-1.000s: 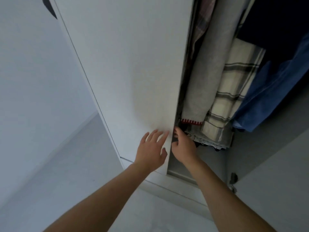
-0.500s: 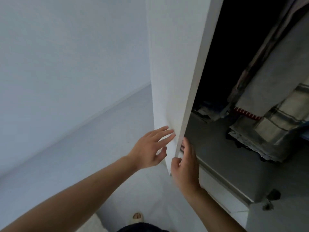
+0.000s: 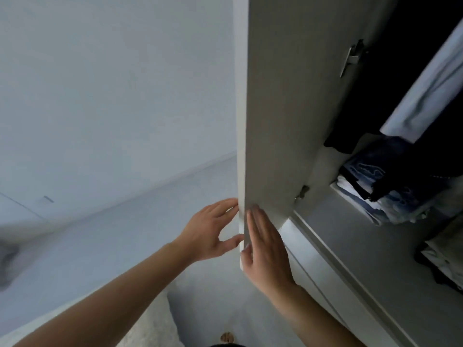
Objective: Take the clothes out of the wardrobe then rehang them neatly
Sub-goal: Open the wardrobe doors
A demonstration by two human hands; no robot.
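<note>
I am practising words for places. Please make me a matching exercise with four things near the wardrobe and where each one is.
Things:
1. left hand
2. right hand
3. hinge
4. folded clothes

Places:
A. on the shelf
B. high on the door's inner face
C. flat on the door's inner face, near its edge
D. on the door's outer side, at the edge

Pairs: 1-D, 2-C, 3-B, 4-A

Left hand (image 3: 209, 231) fingertips hidden behind wardrobe door (image 3: 288, 101) edge. Pale hanging garment (image 3: 423, 96) cut off at right edge. Folded clothes (image 3: 380, 189) dim, kinds unreadable. Floor object (image 3: 7, 261) blurred.
</note>
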